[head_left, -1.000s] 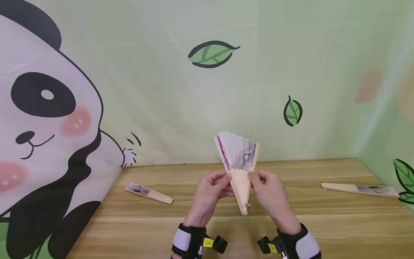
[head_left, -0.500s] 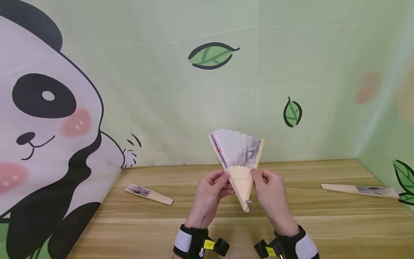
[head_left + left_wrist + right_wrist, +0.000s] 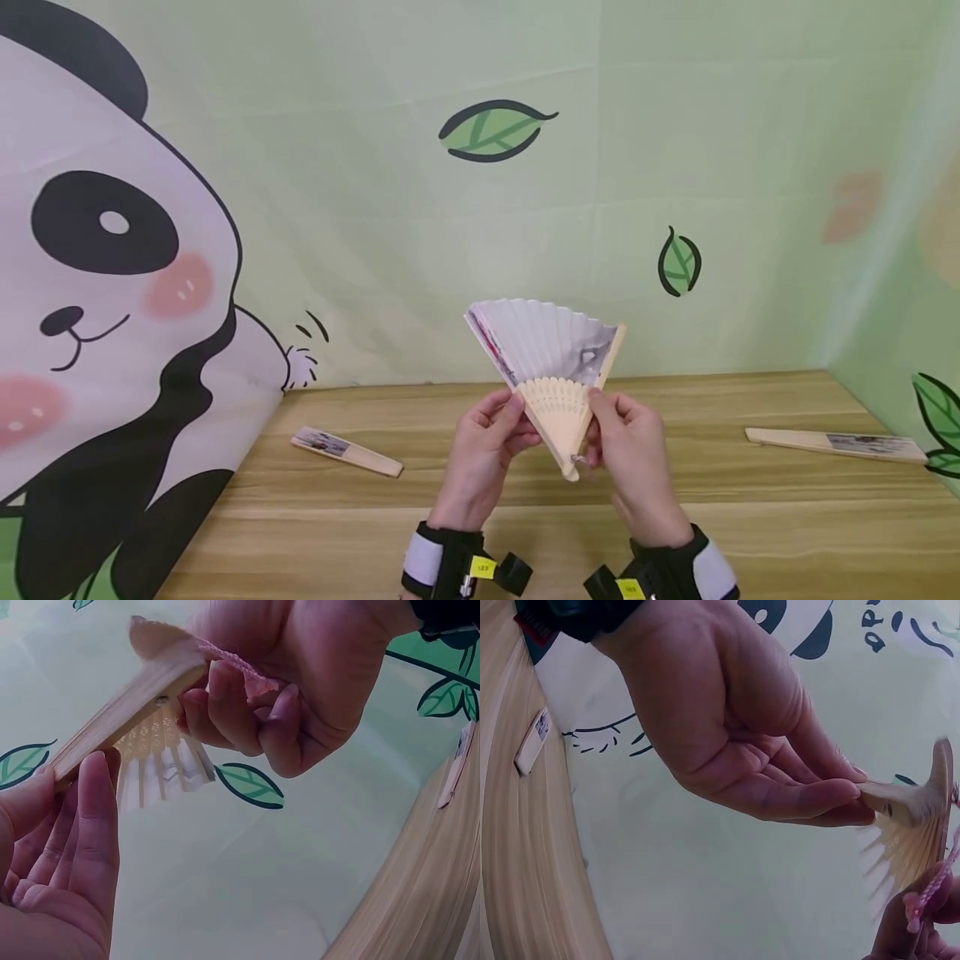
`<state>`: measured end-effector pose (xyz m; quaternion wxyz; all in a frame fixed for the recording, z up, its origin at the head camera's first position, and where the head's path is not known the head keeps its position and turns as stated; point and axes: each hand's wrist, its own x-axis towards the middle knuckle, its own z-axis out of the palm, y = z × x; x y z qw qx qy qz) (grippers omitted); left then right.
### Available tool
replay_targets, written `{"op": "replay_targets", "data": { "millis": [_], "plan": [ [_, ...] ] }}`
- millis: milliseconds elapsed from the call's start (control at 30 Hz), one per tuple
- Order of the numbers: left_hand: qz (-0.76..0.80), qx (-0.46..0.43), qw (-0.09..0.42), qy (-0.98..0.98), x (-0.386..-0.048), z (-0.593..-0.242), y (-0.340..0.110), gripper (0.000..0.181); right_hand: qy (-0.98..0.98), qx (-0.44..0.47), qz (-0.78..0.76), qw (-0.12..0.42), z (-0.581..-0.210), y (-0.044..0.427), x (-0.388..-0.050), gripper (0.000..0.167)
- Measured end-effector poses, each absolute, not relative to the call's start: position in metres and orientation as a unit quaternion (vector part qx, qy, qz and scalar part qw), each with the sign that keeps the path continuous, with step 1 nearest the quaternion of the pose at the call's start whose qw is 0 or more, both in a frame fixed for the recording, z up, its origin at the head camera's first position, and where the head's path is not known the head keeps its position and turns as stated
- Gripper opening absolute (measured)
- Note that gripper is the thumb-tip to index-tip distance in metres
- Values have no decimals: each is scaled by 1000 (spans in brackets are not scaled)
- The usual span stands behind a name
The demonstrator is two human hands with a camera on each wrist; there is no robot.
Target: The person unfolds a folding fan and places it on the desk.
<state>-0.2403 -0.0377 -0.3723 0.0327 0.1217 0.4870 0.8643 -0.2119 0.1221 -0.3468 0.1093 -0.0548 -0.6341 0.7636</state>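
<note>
A folding fan [image 3: 555, 350] with pale wooden ribs and a white pleated leaf is partly spread, its narrow end pointing down. My left hand [image 3: 480, 454] pinches its left outer rib between thumb and fingers. On the opposite side, my right hand [image 3: 637, 458] grips the right outer rib, with the thumb in front. A pink cord [image 3: 238, 664] hangs from the pivot and runs against the curled fingers of the right hand in the left wrist view. Grey and red printing shows at the leaf's edges.
Folded fans lie on the wooden table [image 3: 315, 542]: one fan [image 3: 347, 451] at the left and another fan [image 3: 836, 444] at the right. A green cloth backdrop [image 3: 375, 217] with a panda and leaves stands behind the table.
The held fan has spread wider, its leaf widening to both sides. Its narrow end has risen slightly. The right hand's lower fingers have come in near the pivot and cord.
</note>
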Motion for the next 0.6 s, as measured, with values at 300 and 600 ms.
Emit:
{"op": "replay_targets", "data": {
  "millis": [300,600],
  "plan": [
    [863,121,34,489,-241,-373,-38,17,-610,-72,783,100,-344,121,-213,23],
    [871,112,30,478,-241,-374,-37,17,-603,-74,788,102,-344,123,-213,22]
  ]
}}
